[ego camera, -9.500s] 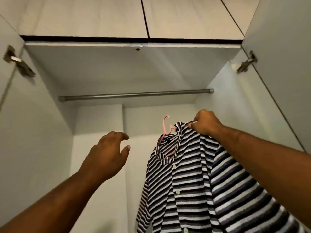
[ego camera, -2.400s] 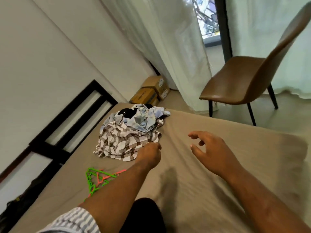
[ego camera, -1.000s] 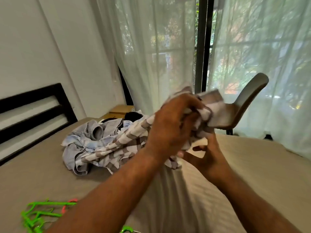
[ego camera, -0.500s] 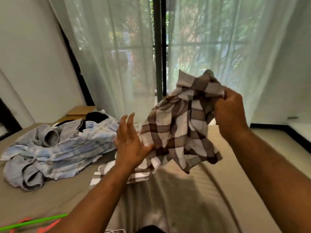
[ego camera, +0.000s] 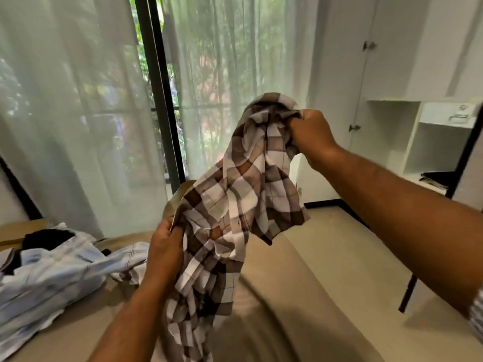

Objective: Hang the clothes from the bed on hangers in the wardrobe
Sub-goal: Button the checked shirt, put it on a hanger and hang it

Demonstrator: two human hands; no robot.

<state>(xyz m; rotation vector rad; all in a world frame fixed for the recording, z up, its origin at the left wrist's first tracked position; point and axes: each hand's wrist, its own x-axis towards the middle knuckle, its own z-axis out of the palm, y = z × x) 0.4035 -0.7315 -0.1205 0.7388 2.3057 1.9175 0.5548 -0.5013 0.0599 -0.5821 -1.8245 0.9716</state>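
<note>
Held up above the bed (ego camera: 326, 283), the brown checked shirt (ego camera: 243, 194) hangs by its bunched top from the clenched grip of the right hand (ego camera: 311, 131) while the left hand (ego camera: 166, 244) pinches a lower edge, apparently spreading it to find the collar.

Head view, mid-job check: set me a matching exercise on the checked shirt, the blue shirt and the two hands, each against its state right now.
Things:
1. brown checked shirt
2. light blue shirt
3. left hand
4. right hand

States:
A. lies crumpled on the bed
B. grips the raised top end of the checked shirt
C. held up between both hands
D. grips a lower edge of the checked shirt

Pairs: 1-C, 2-A, 3-D, 4-B.
</note>
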